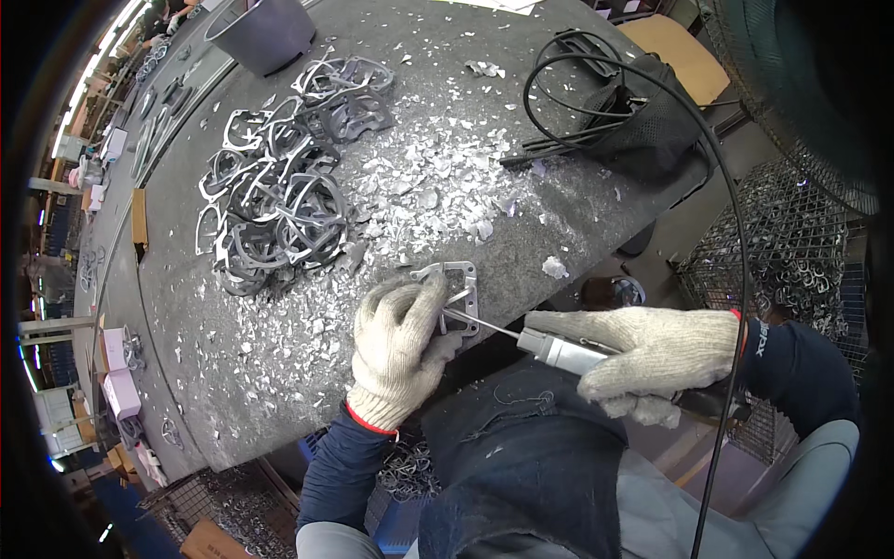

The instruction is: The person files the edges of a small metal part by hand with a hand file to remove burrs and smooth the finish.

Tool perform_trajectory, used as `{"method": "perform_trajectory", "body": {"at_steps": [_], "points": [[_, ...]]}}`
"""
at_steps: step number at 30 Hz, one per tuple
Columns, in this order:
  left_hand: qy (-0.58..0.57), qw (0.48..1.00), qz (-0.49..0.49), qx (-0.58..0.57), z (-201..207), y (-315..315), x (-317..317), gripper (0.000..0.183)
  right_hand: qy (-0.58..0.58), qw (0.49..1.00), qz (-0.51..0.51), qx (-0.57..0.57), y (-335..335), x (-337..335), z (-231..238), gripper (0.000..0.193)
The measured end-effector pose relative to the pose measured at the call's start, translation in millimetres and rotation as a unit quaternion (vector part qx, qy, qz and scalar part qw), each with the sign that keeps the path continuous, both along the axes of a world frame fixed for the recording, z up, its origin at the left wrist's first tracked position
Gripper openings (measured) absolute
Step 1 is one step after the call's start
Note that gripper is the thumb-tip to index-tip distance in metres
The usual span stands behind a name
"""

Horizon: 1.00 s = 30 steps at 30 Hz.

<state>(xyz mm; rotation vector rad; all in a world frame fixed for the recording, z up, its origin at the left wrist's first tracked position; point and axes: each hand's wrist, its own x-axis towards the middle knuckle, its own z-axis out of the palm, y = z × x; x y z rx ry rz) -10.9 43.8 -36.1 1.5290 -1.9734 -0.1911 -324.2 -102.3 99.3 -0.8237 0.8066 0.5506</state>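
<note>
My left hand (400, 335), in a white knitted glove, is closed on a small metal frame casting (469, 291) at the near edge of the table. My right hand (666, 352), gloved as well, is wrapped round a silver handheld power tool (559, 351). From its nose a thin rod (494, 326) points left and meets the casting near my left fingers. Just what the tip touches is too small to tell. Loose silvery metal flakes (438, 191) cover the tabletop beyond my hands.
Many similar metal frames (279, 205) lie heaped on the grey table (568, 224), with a dark bucket (264, 39) behind. A black hose (736, 214) arcs down past my right arm. A black mesh bag (643, 116) sits at the right edge, above a wire basket (782, 219) of parts.
</note>
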Motion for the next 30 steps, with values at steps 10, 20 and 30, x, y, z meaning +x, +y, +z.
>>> {"method": "perform_trajectory", "body": {"at_steps": [10, 20, 30], "points": [[0.005, 1.000, 0.017, 0.018, 1.2, -0.5, -0.2, 0.094, 0.090, 0.946, 0.182, -0.252, -9.2, 42.7, 48.2, 0.095], [-0.022, 1.000, 0.006, -0.022, -0.9, 3.9, -4.2, 0.093, 0.048, 0.975, 0.120, -0.182, 9.2, 41.4, 51.5, 0.094], [0.023, 1.000, 0.004, -0.001, -1.5, -3.5, 1.5, 0.087, -0.002, 0.548, 0.445, -0.709, 8.9, 11.8, 19.8, 0.078]]}}
